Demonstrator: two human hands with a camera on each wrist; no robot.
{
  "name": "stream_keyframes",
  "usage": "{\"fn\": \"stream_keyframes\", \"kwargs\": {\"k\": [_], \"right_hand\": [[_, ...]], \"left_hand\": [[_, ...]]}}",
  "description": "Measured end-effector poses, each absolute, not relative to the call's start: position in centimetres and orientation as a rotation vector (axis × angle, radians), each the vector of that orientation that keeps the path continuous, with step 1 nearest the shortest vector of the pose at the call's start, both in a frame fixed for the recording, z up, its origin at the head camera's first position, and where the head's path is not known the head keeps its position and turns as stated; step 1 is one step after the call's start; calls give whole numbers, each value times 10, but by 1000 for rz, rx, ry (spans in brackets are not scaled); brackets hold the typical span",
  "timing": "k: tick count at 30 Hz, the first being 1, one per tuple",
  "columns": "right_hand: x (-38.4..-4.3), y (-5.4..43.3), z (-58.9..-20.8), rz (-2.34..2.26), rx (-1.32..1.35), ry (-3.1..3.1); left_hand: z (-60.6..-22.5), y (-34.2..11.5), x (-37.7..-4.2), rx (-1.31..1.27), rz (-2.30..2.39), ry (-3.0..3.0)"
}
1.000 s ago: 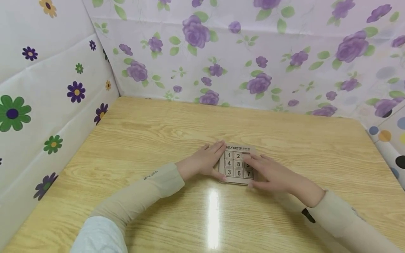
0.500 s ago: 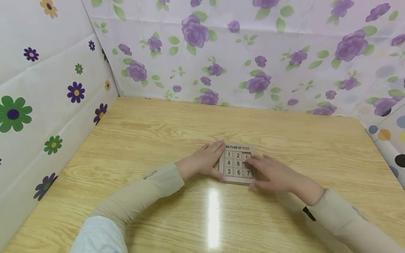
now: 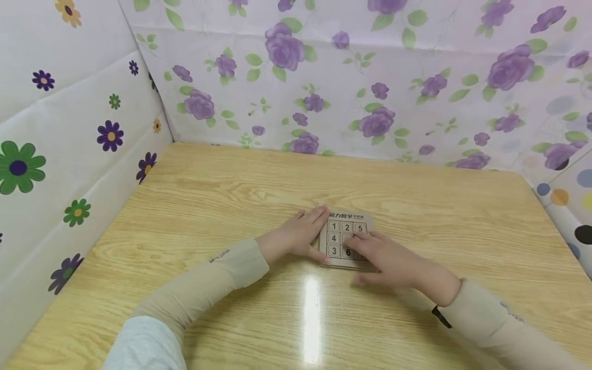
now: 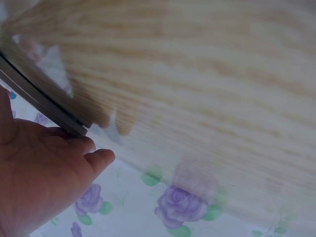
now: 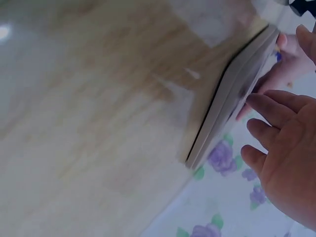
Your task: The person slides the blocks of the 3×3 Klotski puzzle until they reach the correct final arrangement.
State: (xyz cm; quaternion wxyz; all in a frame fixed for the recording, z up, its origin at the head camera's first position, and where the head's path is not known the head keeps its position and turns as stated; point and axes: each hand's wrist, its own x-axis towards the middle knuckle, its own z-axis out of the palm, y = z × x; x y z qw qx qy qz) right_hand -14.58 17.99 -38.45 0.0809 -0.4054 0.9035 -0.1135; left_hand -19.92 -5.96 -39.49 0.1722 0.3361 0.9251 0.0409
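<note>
A square wooden sliding number puzzle (image 3: 344, 262) lies flat on the table, with numbered tiles under a printed heading. Along its left side my left hand (image 3: 301, 234) rests, fingers at the upper corner and thumb at the lower one. The left wrist view shows those fingers, nearly straight, against the puzzle's edge (image 4: 44, 96). My right hand (image 3: 393, 259) reaches over from the right, a fingertip on the middle of the grid. It covers the centre and part of the right side. Tiles 1, 2, 5, 4, 3 and 6 are readable. In the right wrist view the right fingers (image 5: 266, 108) are extended.
The wood-grain table (image 3: 240, 190) is glossy and reflects a bright streak of light in front of the puzzle. Flowered white cloth (image 3: 324, 72) hangs behind the table, and more cloth (image 3: 78, 154) stands along its left side.
The 5 tile has moved up to the top right corner from the row below. My right hand has shifted left to the grid's middle. The left hand has stayed in place.
</note>
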Motion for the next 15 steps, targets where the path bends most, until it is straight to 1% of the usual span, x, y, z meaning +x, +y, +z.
{"fn": "stream_keyframes", "kwargs": {"k": [5,15], "right_hand": [[-143,180,-387,-355,-1176,2684],[-139,201,-383,-345,-1126,2720]], "left_hand": [[-395,-60,-198,960,123,2629],[-395,-59,-198,954,134,2630]]}}
